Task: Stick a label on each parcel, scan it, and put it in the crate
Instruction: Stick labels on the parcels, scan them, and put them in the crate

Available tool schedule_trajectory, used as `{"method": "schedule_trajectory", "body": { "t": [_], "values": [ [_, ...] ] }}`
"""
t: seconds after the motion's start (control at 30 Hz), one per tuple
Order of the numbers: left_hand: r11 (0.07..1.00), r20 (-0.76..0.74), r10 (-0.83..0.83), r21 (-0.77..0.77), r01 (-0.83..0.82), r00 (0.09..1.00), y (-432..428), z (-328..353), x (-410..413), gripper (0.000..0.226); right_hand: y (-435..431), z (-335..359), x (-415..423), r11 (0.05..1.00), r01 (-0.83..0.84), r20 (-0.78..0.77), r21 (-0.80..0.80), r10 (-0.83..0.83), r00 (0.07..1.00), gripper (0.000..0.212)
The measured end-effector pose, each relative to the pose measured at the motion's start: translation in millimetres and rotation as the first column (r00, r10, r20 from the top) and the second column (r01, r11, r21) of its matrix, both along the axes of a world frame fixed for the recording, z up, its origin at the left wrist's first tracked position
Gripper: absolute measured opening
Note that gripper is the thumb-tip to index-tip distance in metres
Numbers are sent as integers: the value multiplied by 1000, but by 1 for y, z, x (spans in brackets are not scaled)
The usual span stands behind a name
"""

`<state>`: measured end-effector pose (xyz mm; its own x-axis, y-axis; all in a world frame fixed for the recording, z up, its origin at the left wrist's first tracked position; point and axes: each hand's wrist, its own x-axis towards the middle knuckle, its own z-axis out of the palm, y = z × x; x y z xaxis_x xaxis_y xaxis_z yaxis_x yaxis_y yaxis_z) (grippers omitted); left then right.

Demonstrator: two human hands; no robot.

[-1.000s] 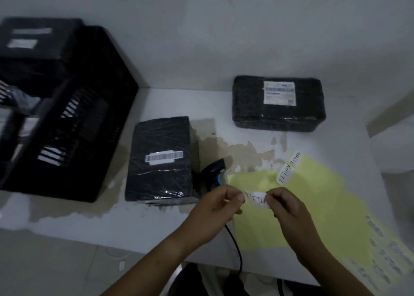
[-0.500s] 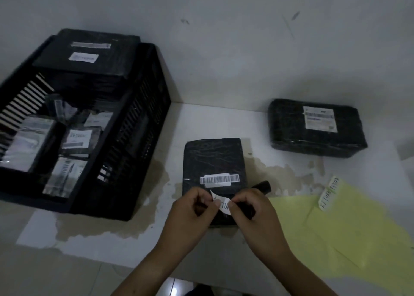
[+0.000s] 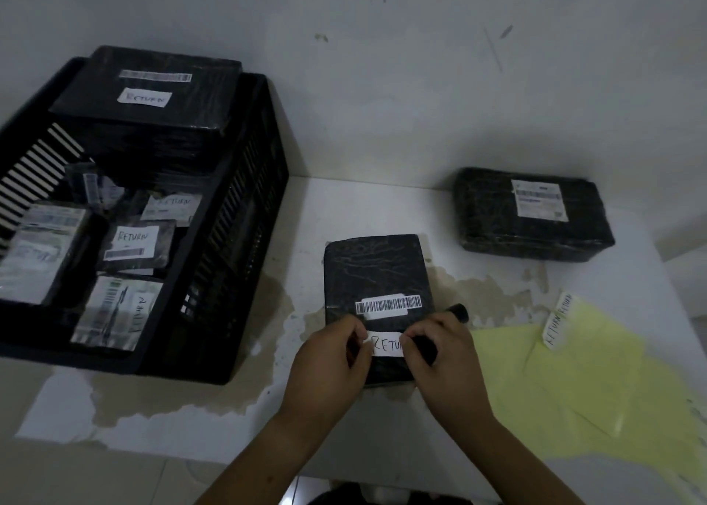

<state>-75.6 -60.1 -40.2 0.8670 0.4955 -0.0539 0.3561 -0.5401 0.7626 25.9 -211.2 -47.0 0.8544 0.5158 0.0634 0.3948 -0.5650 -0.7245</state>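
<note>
Here: left hand [image 3: 325, 367] and right hand [image 3: 445, 365] each pinch one end of the RETURN label [image 3: 386, 346] | label over the near end of the parcel [image 3: 373, 271], possibly touching it | crate [image 3: 245, 237] left of the parcel.

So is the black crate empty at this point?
No, partly full: the crate holds several parcels marked RETURN, one large parcel stacked at its far end.

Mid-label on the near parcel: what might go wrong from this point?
1. The left hand and right hand pinch the RETURN label just below the barcode; set any higher, it may cover the bars and spoil the scan.
2. The scanner lies partly under the right hand and may get knocked.
</note>
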Motion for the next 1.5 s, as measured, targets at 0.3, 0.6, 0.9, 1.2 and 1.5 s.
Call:
{"method": "schedule_trajectory", "body": {
  "t": [0.3, 0.6, 0.9, 1.2, 1.5],
  "values": [
    [995, 40, -26, 94, 23, 999, -3, -13, 0, 16, -5, -10, 1, 1000, -14, 20, -5, 14, 1000, 9],
    [983, 79, -76, 173, 62, 994, 2, -25, -4, 12, -8, -18, 1, 999, -49, 58, 24, 47, 997, 7],
    [980, 107, -88, 190, 67, 990, 3, -28, -4, 13, -9, -19, 3, 998, -68, 86, -14, 69, 994, 8],
    [985, 138, -98, 154, 76, 986, 6, -29, -5, 17, -9, -24, 0, 997, -62, 134, -47, 68, 989, 14],
    [926, 49, 201, -335, -173, 978, 1, -40, 9, 100, -8, -24, 1, 997, -60, 145, -45, 66, 987, 14]
  ]
}}
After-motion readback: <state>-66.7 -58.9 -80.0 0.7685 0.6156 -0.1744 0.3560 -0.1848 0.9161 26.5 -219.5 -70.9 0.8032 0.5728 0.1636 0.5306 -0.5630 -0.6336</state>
